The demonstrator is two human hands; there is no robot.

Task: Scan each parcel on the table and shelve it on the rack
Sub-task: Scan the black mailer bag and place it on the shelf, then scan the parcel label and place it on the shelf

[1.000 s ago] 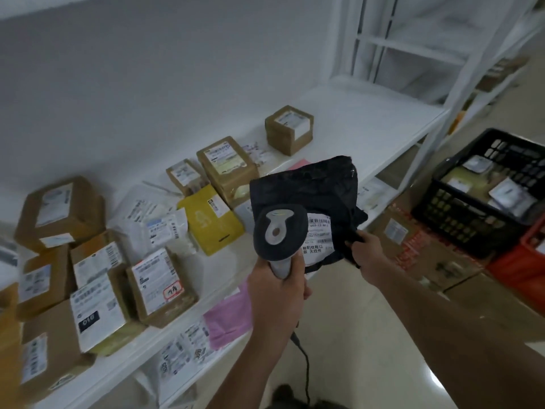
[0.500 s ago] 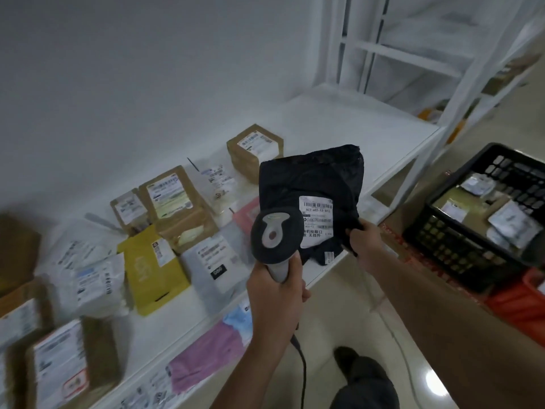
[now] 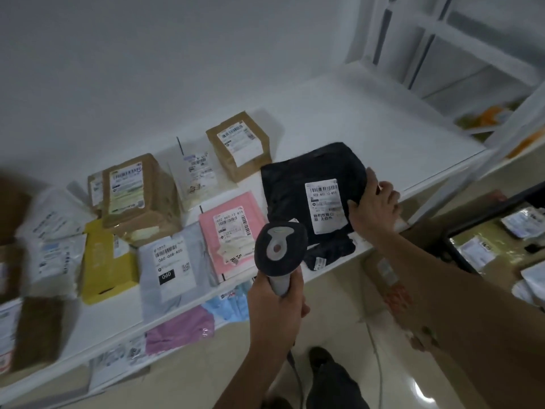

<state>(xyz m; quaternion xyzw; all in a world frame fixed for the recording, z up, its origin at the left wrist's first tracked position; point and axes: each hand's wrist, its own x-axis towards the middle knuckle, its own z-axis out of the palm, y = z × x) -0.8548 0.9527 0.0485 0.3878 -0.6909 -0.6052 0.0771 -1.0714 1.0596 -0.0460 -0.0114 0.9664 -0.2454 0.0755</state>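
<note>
shelving looks in hand: black parcel (image 3: pixel 312 184) lies on the white shelf (image 3: pixel 383 125), right hand (image 3: pixel 373 206) gripping its edge, left hand (image 3: pixel 274 305) clamped on the scanner (image 3: pixel 278 250); next, let go.

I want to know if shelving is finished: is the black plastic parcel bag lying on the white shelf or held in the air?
Lying on it. The black plastic parcel bag rests flat, label up, the right hand holding its edge.
</note>
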